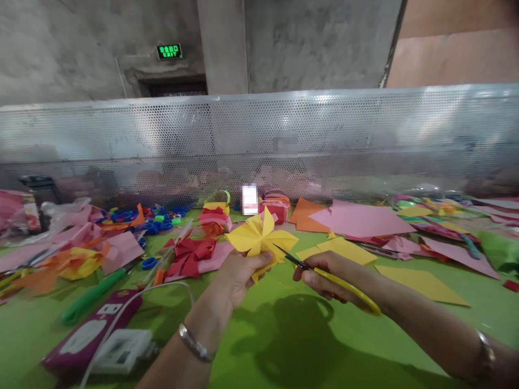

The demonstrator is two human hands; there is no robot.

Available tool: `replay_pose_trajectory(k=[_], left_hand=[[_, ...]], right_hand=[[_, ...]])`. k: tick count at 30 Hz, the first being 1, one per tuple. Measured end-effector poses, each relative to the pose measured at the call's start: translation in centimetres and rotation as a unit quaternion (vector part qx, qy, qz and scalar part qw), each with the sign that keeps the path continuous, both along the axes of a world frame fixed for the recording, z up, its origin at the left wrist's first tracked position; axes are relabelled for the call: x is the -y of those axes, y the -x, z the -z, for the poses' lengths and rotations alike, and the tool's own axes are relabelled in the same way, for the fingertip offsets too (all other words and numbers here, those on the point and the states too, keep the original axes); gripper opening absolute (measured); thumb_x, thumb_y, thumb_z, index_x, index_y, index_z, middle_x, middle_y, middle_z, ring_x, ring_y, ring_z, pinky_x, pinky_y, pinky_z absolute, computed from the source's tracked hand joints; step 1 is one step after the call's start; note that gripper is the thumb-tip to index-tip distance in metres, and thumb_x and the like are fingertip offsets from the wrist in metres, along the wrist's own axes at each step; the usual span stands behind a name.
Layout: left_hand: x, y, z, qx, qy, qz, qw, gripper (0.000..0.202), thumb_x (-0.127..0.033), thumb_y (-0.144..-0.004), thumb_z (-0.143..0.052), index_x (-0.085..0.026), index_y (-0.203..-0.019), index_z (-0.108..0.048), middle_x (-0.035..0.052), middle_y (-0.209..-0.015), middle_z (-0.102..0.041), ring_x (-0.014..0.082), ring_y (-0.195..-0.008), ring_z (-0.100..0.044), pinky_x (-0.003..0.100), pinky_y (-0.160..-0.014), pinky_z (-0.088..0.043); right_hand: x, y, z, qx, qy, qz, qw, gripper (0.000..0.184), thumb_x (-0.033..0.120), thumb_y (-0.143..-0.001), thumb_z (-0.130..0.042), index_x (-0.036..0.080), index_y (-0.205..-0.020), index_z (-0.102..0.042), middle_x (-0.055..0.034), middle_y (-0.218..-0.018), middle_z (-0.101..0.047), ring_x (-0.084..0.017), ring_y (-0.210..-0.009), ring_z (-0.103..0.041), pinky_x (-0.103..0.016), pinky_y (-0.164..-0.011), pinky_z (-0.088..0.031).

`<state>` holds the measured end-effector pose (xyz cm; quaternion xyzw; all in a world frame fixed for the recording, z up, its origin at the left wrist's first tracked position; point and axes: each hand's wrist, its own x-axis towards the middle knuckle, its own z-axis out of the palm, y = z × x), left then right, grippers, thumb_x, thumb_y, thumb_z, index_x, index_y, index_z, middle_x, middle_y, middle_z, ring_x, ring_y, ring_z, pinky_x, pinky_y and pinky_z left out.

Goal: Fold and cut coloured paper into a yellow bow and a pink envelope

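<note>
My left hand (237,275) holds a folded yellow paper flower (259,237) up above the green table (284,335), its petals fanned out. My right hand (328,275) grips yellow-handled scissors (324,275), whose dark blades point left toward the flower's lower right edge. The blade tips sit close to the paper; I cannot tell whether they touch it. Both wrists wear metal bracelets.
Pink sheets (365,219), yellow sheets (421,281) and orange paper (308,213) lie to the right. Red folded paper (190,254), tape rings (150,263) and a green tool (93,294) lie left. A purple power strip (89,335) with a white plug sits near left. A perforated metal screen (259,146) runs behind.
</note>
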<state>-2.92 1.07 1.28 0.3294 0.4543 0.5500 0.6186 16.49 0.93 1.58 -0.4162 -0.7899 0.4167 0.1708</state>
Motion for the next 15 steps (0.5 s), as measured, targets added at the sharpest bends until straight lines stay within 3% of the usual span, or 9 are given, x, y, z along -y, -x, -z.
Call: replay_pose_trajectory(k=[15], left_hand=[[0.06, 0.02, 0.09, -0.027, 0.011, 0.006, 1.0, 0.028, 0.001, -0.057, -0.074, -0.013, -0.081, -0.069, 0.0072, -0.089, -0.072, 0.0138, -0.069, -0.066, 0.02, -0.06, -0.052]], right_hand=[[-0.14, -0.07, 0.64, -0.007, 0.028, 0.017, 0.999, 0.049, 0.057, -0.078, -0.051, 0.01, -0.093, -0.058, 0.005, -0.054, -0.038, -0.007, -0.045, -0.033, -0.018, -0.038, -0.027]])
